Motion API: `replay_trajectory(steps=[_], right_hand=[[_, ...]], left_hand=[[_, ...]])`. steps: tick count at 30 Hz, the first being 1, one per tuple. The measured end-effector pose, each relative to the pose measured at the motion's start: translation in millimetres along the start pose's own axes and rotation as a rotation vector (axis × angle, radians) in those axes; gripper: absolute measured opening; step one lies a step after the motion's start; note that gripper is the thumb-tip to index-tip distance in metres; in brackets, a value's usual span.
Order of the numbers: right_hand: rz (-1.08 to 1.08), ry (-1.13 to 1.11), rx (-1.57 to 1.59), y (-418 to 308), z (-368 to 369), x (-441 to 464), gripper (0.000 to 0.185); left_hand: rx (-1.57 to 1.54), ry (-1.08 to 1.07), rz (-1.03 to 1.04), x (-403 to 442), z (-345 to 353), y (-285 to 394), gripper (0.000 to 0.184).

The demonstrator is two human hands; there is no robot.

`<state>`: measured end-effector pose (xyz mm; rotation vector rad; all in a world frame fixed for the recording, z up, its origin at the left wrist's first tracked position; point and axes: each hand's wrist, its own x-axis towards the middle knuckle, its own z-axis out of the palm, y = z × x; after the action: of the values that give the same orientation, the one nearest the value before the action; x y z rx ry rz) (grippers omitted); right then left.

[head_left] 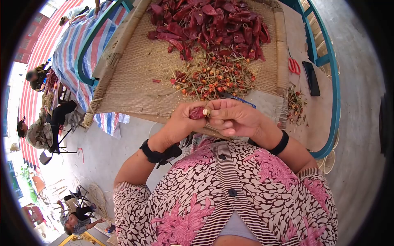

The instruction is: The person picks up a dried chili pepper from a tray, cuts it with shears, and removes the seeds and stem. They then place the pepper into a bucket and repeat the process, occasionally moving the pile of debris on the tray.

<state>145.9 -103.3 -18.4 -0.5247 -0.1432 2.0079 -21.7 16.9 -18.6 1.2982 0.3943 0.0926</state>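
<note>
A dark red dried chili (197,113) is held in my left hand (182,119), its pale cut end turned toward my right hand (234,117). The fingers of my right hand are pinched together at the pale seed core (206,112) at that end. Both hands are just over the near edge of a woven mat (135,82). Beyond them lies a pile of stems and seed cores (217,80), and farther back a heap of dark red chili skins (209,24).
Red-handled scissors (294,66) and a black phone (311,78) lie right of the mat, inside a teal frame (334,102). A blue tool (245,101) is partly hidden behind my right hand. Several people sit at the far left, near a striped sheet (74,45).
</note>
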Motion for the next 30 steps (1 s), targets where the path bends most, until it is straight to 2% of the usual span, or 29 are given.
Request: replay_trajectory(steps=[4,6,7,10,12,13,18,20,22,26,29,30], right_hand=[[-0.061,-0.030,0.037,2,5,0,0.010],[-0.132,-0.085,0.073,1,6,-1,0.011],[-0.176,-0.031,0.021,0,7,-1,0.011],[-0.326,0.117,-0.164,-3,10,-3,0.011],[-0.450,0.196,-0.336,-8,9,-6,0.010],[-0.476,0.309,-0.461,-10,8,-7,0.012],[-0.583,0.835,-0.931,-24,-17,-12,0.028],[-0.743,1.037,-1.306,-21,-41,-9,0.035],[-0.802,1.087,-1.458,-21,-40,-6,0.039],[-0.702,0.930,-1.371,-10,-14,-4,0.039],[-0.663,0.872,-1.315,-5,-5,-3,0.038],[-0.659,0.857,-1.292,-4,-3,-3,0.038]], left_hand=[[-0.137,0.114,-0.033,1,6,-4,0.012],[-0.391,0.030,-0.056,2,-2,-9,0.017],[-0.516,-0.014,-0.068,2,-4,-11,0.021],[-0.448,-0.012,0.000,1,1,-9,0.029],[-0.353,0.005,0.056,1,-4,-10,0.025],[-0.303,0.013,0.084,1,-8,-8,0.024],[0.352,0.402,-0.008,9,-40,27,0.024],[0.636,0.437,0.030,25,-77,23,0.021],[0.894,0.408,0.095,44,-98,25,0.020],[1.288,0.420,0.229,88,-104,29,0.028],[1.431,0.320,0.447,121,-111,16,0.036],[1.479,0.311,0.461,129,-115,12,0.037]])
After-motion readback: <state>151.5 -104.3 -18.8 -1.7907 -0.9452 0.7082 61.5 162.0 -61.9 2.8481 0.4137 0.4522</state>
